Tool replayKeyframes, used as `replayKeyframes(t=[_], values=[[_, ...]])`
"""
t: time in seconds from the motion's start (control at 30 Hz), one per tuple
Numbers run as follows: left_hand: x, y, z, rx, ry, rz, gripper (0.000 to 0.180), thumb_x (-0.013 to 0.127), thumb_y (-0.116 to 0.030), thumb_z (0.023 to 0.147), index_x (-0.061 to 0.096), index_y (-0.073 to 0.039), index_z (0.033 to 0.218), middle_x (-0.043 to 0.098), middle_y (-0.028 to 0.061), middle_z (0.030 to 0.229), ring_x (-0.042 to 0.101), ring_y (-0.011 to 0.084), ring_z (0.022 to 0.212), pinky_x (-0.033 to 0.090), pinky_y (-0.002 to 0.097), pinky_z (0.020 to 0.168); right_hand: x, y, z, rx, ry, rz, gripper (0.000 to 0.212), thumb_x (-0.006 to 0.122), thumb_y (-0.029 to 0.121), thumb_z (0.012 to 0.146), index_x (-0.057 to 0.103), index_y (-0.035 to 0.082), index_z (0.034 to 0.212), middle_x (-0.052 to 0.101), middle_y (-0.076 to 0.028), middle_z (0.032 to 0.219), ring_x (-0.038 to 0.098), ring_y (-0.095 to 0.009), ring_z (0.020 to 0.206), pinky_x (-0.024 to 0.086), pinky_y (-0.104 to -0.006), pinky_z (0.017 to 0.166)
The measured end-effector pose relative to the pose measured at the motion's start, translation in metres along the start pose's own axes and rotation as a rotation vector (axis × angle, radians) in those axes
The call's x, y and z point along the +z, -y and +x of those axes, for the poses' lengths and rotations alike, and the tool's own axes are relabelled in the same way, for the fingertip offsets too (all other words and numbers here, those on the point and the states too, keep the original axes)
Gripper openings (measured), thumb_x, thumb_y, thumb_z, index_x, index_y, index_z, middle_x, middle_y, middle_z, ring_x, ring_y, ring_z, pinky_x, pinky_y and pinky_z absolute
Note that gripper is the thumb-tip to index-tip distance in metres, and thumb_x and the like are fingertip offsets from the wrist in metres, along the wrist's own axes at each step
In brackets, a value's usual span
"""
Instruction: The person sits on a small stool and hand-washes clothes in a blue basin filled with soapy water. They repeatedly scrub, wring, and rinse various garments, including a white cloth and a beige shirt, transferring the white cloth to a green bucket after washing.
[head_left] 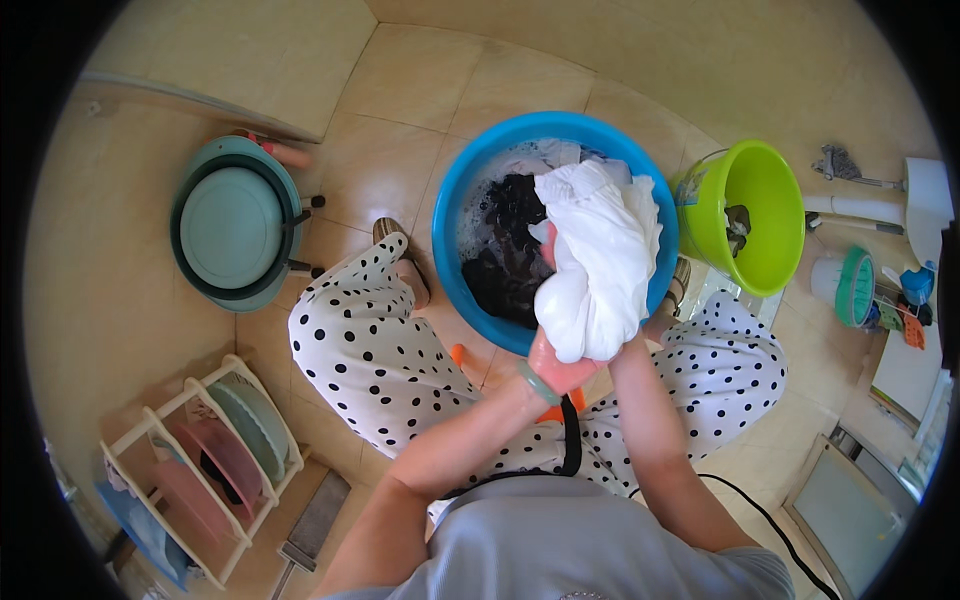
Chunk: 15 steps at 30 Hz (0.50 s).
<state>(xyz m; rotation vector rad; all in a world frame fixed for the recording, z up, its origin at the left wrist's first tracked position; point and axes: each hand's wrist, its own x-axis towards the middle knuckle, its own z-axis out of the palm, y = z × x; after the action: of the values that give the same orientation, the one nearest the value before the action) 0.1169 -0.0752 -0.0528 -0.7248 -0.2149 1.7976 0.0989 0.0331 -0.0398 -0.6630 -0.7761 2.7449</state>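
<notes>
We hold a wet white garment (600, 260) bunched up over the near rim of a blue plastic basin (452, 215) that stands on the tiled floor (420, 80). Our left hand (560, 368) is closed around the lower end of the white garment from beneath, its fingers mostly buried in the cloth; a pale green bangle (537, 385) sits on that wrist. Our right hand (632, 338) presses against the same bundle from the right side, and it is so far hidden by the fabric that we cannot tell whether its fingers are curled or flat. The upper part of the garment drapes back over the basin, and another fold of our left hand's fingers seems to show at its left edge.

Inside the basin lie dark clothes (508, 250) in foamy water, with a bit of pale cloth at the far side. We sit with our knees in white trousers with black dots (370, 350) on either side of the basin, on an orange stool (458, 355) that barely shows.

Just right of the basin stands a lime green bucket (770, 215) with something grey inside. To the far left, a stack of teal basins (232, 225) rests on the floor, and nearer us a white rack (165, 420) holds more basins, green, pink and blue, standing on edge. A black cable (770, 520) runs across the floor at our right.
</notes>
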Motion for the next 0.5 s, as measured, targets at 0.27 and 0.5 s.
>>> replayKeyframes(t=[0.27,0.5], values=[[0.087,-0.012,-0.017,-0.164,-0.093,0.679,0.063,0.04,-0.05,0.094,0.026,-0.012,0.142,0.041,0.0018,0.138,0.043,0.0179,0.124,0.038,0.0356,0.101,-0.056,0.048,-0.003,0.162,0.029,0.203,0.043,0.046,0.02,0.094,0.037,0.003,0.132,0.049,-0.011,0.127,0.051,-0.02,0.113,0.045,-0.0339,0.094],[0.083,-0.007,0.013,-0.102,-0.043,1.594,0.058,0.071,-0.027,0.081,0.046,0.002,0.126,0.054,0.011,0.121,0.051,0.0159,0.112,0.041,0.0303,0.094,-0.034,0.074,0.007,0.036,-0.143,-0.74,0.031,0.05,0.019,0.092,0.053,0.005,0.119,0.061,-0.008,0.107,0.057,-0.013,0.093,0.046,-0.0259,0.081]])
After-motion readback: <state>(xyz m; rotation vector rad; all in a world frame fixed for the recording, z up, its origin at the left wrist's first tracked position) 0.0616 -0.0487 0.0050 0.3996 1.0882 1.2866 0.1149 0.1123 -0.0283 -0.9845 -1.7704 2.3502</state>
